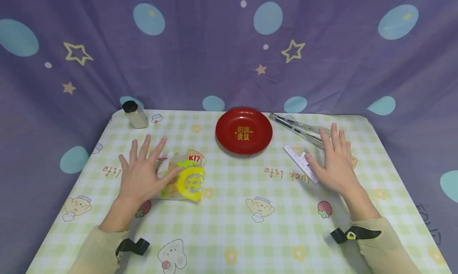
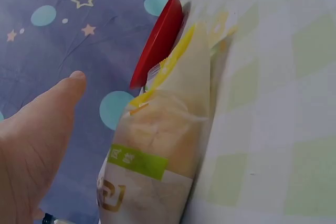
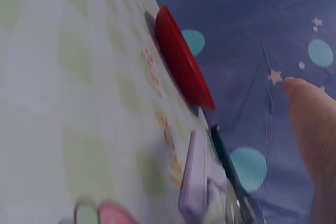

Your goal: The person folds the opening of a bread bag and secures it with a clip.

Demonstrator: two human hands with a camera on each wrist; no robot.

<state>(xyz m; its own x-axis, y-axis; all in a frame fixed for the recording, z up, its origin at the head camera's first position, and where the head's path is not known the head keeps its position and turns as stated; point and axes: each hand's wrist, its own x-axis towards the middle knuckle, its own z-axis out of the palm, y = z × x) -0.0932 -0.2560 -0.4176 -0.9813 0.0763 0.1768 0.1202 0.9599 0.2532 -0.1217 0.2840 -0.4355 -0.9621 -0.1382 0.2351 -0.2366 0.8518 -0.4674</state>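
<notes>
My left hand [image 1: 140, 176] is spread with straight fingers over the left part of a clear bag of bread [image 1: 191, 180], which has yellow print and "K17" on it. In the left wrist view the bag [image 2: 157, 140] lies on the table beside the thumb. My right hand [image 1: 336, 166], fingers extended, hovers at the right beside a long white clip [image 1: 295, 156] with ruler-like marks. Metal tongs [image 1: 293, 125] lie behind that clip, their far ends partly hidden by the right fingers. Neither hand holds anything.
A round red plate [image 1: 229, 140] with gold characters stands at the back middle. At the back left is a clear jar [image 1: 138, 118] with a black lid and pale contents. A checked cloth [image 1: 222, 234] covers the table, and a purple curtain [image 1: 200, 59] hangs behind it.
</notes>
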